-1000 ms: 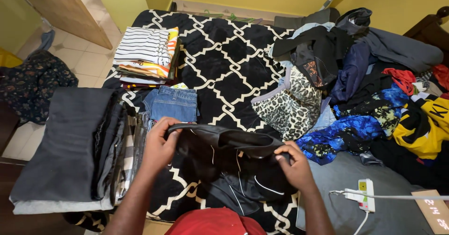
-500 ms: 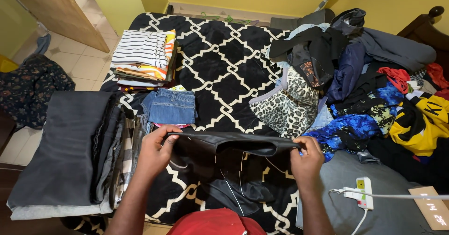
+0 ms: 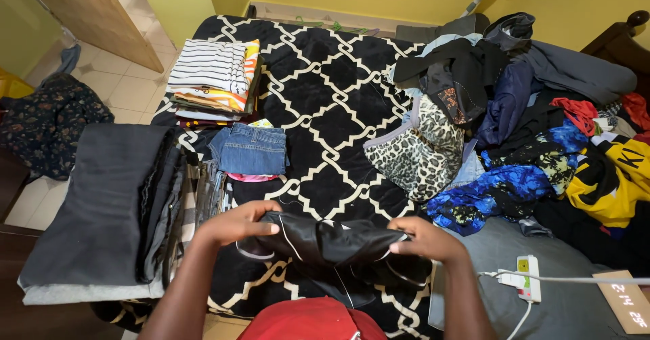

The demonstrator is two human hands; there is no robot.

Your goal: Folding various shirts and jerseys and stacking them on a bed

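A black garment with thin white piping [image 3: 325, 242] is bunched between both hands above the near edge of a bed. My left hand [image 3: 237, 223] grips its left end, fingers curled over the fabric. My right hand [image 3: 426, 237] grips the right end. More of the garment hangs below the hands over the black blanket with a white lattice pattern [image 3: 325, 96]. A red cap brim [image 3: 311, 320] shows at the bottom of the view.
Folded dark grey trousers [image 3: 101, 204] lie at left, folded jeans [image 3: 249, 149] beside them, and a stack of striped tops [image 3: 213, 76] behind. A heap of unfolded clothes [image 3: 514, 130] covers the right side. A white power strip [image 3: 525, 278] lies at lower right.
The hands have moved closer together, folding the black garment from a stretched flat band into a thicker bundle.
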